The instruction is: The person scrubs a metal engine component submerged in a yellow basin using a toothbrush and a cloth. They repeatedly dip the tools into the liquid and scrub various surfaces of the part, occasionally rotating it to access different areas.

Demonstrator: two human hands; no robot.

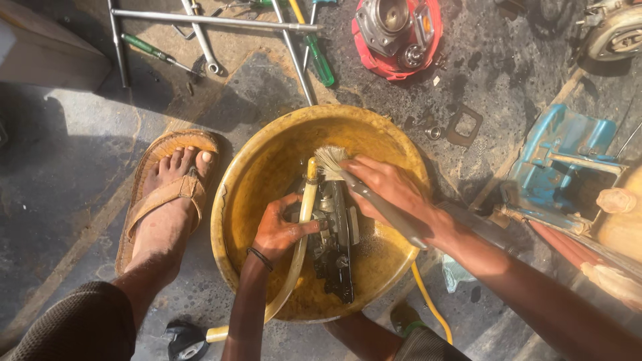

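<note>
A round yellow basin (254, 167) sits on the floor between my legs. Inside it lies a dark greasy metal engine part (336, 234). My left hand (281, 227) grips that part at its left side, next to a pale yellow hose (304, 214) that runs over the basin rim. My right hand (388, 187) holds a paintbrush (361, 190) with a grey handle; its pale bristles point up-left, just above the top of the part.
My left foot in a brown sandal (167, 194) rests left of the basin. Long metal wrenches (207, 20) and green-handled screwdrivers (319, 60) lie behind. A red-cased engine piece (398, 33) sits at the back, a blue metal housing (562, 160) at right.
</note>
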